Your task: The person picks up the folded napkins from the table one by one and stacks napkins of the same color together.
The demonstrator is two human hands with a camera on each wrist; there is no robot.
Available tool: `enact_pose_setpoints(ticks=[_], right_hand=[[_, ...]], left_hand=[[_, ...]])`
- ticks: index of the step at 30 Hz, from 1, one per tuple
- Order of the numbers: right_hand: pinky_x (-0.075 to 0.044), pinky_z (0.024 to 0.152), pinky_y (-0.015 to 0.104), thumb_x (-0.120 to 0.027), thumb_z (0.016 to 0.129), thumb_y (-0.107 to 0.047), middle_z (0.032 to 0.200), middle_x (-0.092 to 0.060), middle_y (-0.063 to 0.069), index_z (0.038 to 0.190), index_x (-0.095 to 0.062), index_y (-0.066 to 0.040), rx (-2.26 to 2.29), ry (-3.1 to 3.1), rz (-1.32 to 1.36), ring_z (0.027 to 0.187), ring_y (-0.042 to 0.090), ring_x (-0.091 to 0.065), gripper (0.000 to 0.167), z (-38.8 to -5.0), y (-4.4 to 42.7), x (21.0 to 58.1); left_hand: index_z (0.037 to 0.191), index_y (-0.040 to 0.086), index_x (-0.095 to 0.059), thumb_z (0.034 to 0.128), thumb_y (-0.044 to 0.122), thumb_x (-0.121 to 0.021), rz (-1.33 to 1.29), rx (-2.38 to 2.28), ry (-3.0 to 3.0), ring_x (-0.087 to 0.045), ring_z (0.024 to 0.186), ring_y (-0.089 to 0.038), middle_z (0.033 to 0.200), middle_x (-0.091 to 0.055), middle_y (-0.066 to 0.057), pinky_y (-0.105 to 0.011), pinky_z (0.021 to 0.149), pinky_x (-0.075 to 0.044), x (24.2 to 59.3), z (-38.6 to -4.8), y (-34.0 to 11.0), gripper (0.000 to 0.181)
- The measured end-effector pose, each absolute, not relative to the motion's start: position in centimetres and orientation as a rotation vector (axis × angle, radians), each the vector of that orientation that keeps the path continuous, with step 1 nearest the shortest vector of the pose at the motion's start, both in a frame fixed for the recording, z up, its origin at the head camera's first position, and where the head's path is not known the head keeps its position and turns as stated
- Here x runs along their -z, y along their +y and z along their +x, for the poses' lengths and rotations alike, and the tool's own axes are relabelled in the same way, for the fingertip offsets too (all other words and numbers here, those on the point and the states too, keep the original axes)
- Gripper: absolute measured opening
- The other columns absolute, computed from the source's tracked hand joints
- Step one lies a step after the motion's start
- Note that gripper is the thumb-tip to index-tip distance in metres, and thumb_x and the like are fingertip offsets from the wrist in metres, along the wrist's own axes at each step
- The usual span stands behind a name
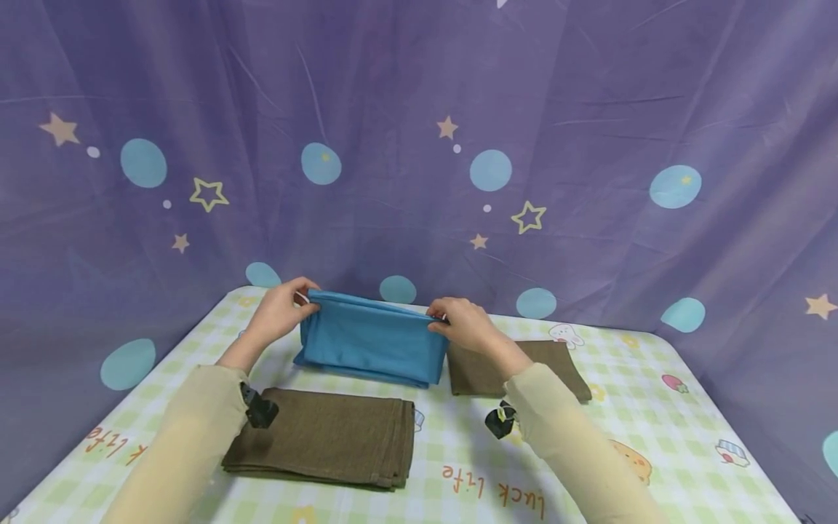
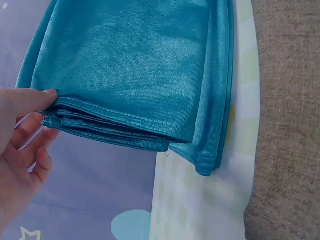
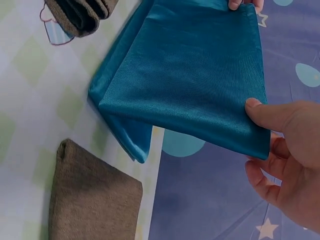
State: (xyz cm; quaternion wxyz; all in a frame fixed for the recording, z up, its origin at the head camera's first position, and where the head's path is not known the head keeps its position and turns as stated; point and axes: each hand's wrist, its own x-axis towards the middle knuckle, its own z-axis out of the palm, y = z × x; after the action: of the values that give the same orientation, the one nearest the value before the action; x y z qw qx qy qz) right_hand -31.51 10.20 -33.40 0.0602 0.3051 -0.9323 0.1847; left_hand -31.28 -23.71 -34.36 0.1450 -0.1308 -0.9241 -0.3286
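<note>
A folded blue cloth (image 1: 369, 338) with a satiny sheen is held up at the back of the table, its lower edge close to the tabletop. My left hand (image 1: 282, 311) pinches its upper left corner. In the left wrist view, the thumb of the left hand (image 2: 22, 135) lies on top of the stacked, stitched layers of the blue cloth (image 2: 125, 65). At the upper right corner, my right hand (image 1: 466, 322) pinches the cloth between thumb and fingers. The right wrist view shows that right hand (image 3: 290, 155) on the smooth folded edge of the blue cloth (image 3: 190, 70).
One folded brown cloth (image 1: 327, 437) lies at the front left of the table. Another brown cloth (image 1: 546, 364) lies behind the right forearm, partly hidden. A green-checked cover (image 1: 661, 429) spreads over the table. Purple curtain (image 1: 406, 109) stands close behind and at the sides.
</note>
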Motion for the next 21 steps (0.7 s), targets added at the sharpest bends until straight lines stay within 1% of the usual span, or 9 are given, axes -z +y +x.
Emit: enact_pose_setpoints(ticks=[5, 12, 21], right_hand=[[-0.053, 0.080, 0.040, -0.071, 0.093, -0.018, 0.102, -0.070, 0.004, 0.108, -0.071, -0.011, -0.581, -2.824, 0.933, 0.095, 0.020, -0.066, 0.016, -31.4, 9.9, 33.8], [-0.053, 0.081, 0.040, -0.071, 0.093, -0.017, 0.103, -0.070, 0.004, 0.108, -0.072, -0.010, -0.592, -2.813, 0.931, 0.095, 0.020, -0.066, 0.016, -31.6, 9.2, 33.7], [-0.052, 0.086, 0.041, -0.070, 0.093, -0.015, 0.105, -0.070, 0.006, 0.108, -0.072, -0.009, -0.626, -2.843, 0.892, 0.099, 0.023, -0.066, 0.017, -32.2, 8.8, 34.3]], left_hand=[[0.114, 0.000, -0.064, 0.0909, 0.005, -0.067, -0.356, 0.932, -2.672, -0.065, 0.092, -0.035, 0.103, -0.065, -0.019, -0.042, 0.070, -0.052, 34.3, -31.3, -24.1, 0.023], [0.114, -0.001, -0.063, 0.0902, 0.004, -0.068, -0.356, 0.918, -2.661, -0.065, 0.091, -0.036, 0.103, -0.065, -0.020, -0.045, 0.072, -0.053, 34.2, -31.1, -24.7, 0.024], [0.114, -0.003, -0.062, 0.0899, 0.004, -0.068, -0.331, 0.920, -2.683, -0.065, 0.091, -0.035, 0.102, -0.065, -0.020, -0.044, 0.071, -0.052, 34.7, -31.1, -24.7, 0.026]])
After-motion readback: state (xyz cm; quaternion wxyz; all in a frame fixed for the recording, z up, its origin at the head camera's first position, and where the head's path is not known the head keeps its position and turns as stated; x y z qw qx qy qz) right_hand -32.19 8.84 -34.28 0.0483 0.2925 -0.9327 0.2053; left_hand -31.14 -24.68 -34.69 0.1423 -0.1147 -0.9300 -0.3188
